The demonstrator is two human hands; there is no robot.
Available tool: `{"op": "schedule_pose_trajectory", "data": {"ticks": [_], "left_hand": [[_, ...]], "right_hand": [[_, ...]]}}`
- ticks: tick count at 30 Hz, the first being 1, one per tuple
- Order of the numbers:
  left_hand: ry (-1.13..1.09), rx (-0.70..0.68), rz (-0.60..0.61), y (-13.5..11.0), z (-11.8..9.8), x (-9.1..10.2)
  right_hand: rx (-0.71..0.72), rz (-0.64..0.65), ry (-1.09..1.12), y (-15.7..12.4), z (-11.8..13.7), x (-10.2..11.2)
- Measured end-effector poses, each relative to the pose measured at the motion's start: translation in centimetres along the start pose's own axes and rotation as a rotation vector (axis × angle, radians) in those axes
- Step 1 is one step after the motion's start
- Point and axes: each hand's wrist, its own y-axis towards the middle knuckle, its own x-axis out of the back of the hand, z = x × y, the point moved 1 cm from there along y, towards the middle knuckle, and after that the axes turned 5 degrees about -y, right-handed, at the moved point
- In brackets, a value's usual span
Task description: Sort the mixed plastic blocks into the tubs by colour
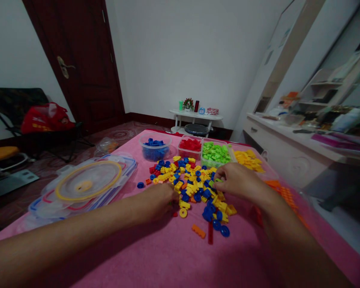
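A mixed pile of toy building bricks (195, 185), mostly yellow and blue with some red and orange pieces, spreads over the pink cloth. At its right side my right hand (232, 180) pinches a green brick (218, 180) between thumb and fingers. My left hand (163, 200) rests at the pile's left front edge, its fingers curled down; a bit of green shows beneath them, too small to name. In front of the pile lie an orange brick (198, 231), a red strip (210, 233) and blue wheels (225, 231).
Behind the pile stand clear tubs of blue bricks (154, 150), red bricks (190, 145), green bricks (216, 153) and yellow bricks (248, 160). Orange pieces (283, 196) sit at the right. Stacked plastic lids (87, 186) cover the table's left side. A white dresser (291, 148) stands at right.
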Motion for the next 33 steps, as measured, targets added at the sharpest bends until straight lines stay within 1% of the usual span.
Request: {"op": "schedule_pose_trajectory", "data": {"ticks": [3,4,6,8,9,10,12,14,15,17,19,22,24,27,29,33], "left_hand": [[-0.234,0.075,-0.079,1.2,0.2,0.1],[-0.372,0.119,-0.112,1.7,0.1,0.2],[-0.781,0.222,-0.145,2.8,-0.6,0.5],[-1.255,0.321,-0.095,3.9,-1.6,0.7],[-1.452,0.36,-0.051,4.4,-2.1,0.7],[-1.6,0.39,-0.014,4.9,-2.5,0.8],[-1.76,0.435,0.021,5.9,-2.8,0.9],[-1.81,0.462,-0.025,6.7,-2.5,1.0],[-1.82,0.471,-0.053,7.1,-2.3,1.1],[-1.843,0.466,-0.112,7.7,-1.9,1.3],[-1.864,0.428,-0.153,8.0,-1.5,1.4],[-1.843,0.39,-0.239,8.2,-1.0,1.2],[-1.81,0.404,-0.278,8.1,-0.8,0.9],[-1.789,0.425,-0.267,8.1,-0.8,0.5],[-1.783,0.432,-0.262,8.1,-0.9,0.3],[-1.736,0.443,-0.288,8.1,-1.0,0.3]], "right_hand": [[-0.01,-0.124,0.124,0.1,0.2,0.2],[0.002,-0.174,0.198,0.1,0.5,0.2],[0.049,-0.269,0.375,0.1,1.4,0.2],[0.118,-0.334,0.538,0.1,2.3,0.0],[0.149,-0.354,0.597,0.2,2.6,-0.3],[0.173,-0.371,0.638,0.4,2.8,-0.6],[0.184,-0.419,0.665,1.1,2.7,-1.6],[0.153,-0.458,0.607,2.0,2.0,-3.0],[0.132,-0.45,0.555,2.4,1.5,-3.9],[0.094,-0.377,0.436,3.2,0.6,-5.6],[0.023,-0.299,0.297,3.5,-0.1,-6.8],[-0.137,-0.202,0.071,3.2,-0.9,-7.2],[-0.188,-0.158,-0.021,3.0,-1.1,-7.0],[-0.155,-0.158,-0.03,3.2,-1.2,-6.9],[-0.147,-0.169,-0.009,3.6,-1.2,-7.2],[-0.163,-0.22,0.105,4.3,-1.1,-8.3]]}}
